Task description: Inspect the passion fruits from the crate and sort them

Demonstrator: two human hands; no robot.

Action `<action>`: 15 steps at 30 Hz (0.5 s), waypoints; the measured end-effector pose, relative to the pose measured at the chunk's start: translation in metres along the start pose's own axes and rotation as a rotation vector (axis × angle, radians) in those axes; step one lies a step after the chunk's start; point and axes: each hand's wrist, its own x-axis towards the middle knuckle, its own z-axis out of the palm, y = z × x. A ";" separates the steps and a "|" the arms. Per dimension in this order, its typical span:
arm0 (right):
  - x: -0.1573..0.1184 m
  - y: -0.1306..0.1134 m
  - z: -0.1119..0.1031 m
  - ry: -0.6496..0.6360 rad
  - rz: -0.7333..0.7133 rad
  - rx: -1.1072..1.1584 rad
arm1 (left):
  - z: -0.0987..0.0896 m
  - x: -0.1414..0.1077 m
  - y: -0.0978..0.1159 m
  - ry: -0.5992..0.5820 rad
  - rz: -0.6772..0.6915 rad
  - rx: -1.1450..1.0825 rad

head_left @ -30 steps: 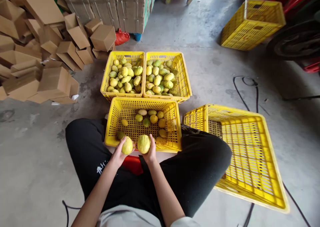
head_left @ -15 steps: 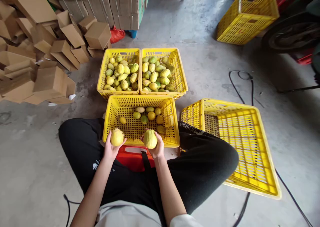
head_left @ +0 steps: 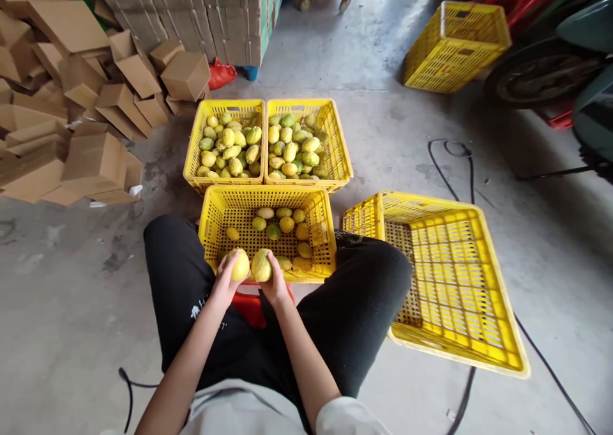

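Observation:
My left hand [head_left: 227,280] is closed around a yellow papaya [head_left: 241,266]. A yellow-green papaya [head_left: 261,266] sits in my right hand [head_left: 274,283], fingers wrapped about its right side. Both fruits are held close together, a small gap between them, over the near edge of a yellow plastic crate [head_left: 209,230] between my knees. Several loose papayas [head_left: 286,225] lie in that crate, mostly toward its right half. Part of a red surface [head_left: 249,308] shows below the crate.
Two yellow crates [head_left: 348,173] heaped with papayas stand just beyond. A large yellow crate [head_left: 498,294] lies tilted at my right; another crate [head_left: 431,58] stands farther back. Cardboard boxes [head_left: 98,160] pile up at left. A black cable [head_left: 467,396] and a motorbike wheel [head_left: 531,77] are at right.
My hands have come closer together, each bringing its papaya inward. My knees have drawn in, and the view has shifted slightly.

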 end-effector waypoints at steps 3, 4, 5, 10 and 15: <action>0.004 0.000 -0.003 -0.038 0.000 -0.017 | -0.006 -0.001 0.003 -0.059 0.021 0.030; 0.003 0.000 -0.004 -0.040 0.009 -0.018 | -0.009 -0.002 0.004 -0.077 0.022 0.038; 0.003 -0.001 -0.005 -0.034 0.020 -0.019 | -0.012 -0.002 0.004 -0.087 0.020 0.042; -0.003 -0.010 -0.014 0.060 0.057 -0.040 | -0.025 -0.003 0.004 -0.001 -0.040 0.023; -0.012 -0.012 -0.008 0.078 0.036 0.004 | -0.033 0.005 -0.002 0.072 -0.125 0.026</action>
